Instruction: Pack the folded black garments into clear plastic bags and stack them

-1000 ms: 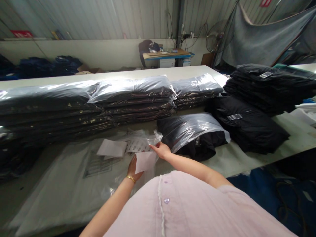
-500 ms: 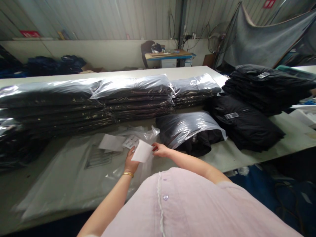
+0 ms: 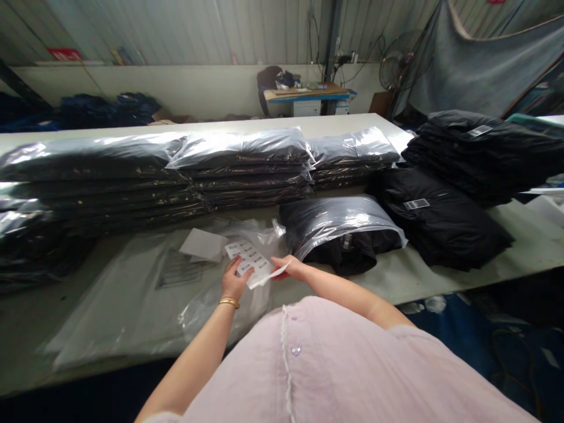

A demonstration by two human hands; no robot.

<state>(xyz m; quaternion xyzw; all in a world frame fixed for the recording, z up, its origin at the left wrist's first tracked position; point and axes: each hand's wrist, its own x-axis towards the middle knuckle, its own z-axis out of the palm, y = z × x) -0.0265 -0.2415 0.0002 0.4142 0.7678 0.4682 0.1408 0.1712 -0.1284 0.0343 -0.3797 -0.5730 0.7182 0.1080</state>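
Note:
A white sheet of printed labels (image 3: 252,258) lies between my hands. My left hand (image 3: 235,281) rests on its left edge, thumb and fingers closed on it. My right hand (image 3: 286,267) pinches a white paper (image 3: 277,273) at the sheet's right side, seen almost edge-on. Other white sheets (image 3: 202,245) lie just left, on flat clear plastic bags (image 3: 132,294). Beyond my right hand is a black garment (image 3: 350,254) partly inside a clear bag (image 3: 339,220), its open end facing me.
Stacks of bagged black garments (image 3: 251,176) line the table (image 3: 434,288) behind. On the right are folded black garments (image 3: 445,217) with a taller pile (image 3: 484,153) behind them. A small desk (image 3: 308,93) stands by the wall.
The white paper has swung from facing me to nearly edge-on at my right hand, uncovering the printed labels. My left hand now lies over the label sheet. The view has shifted slightly.

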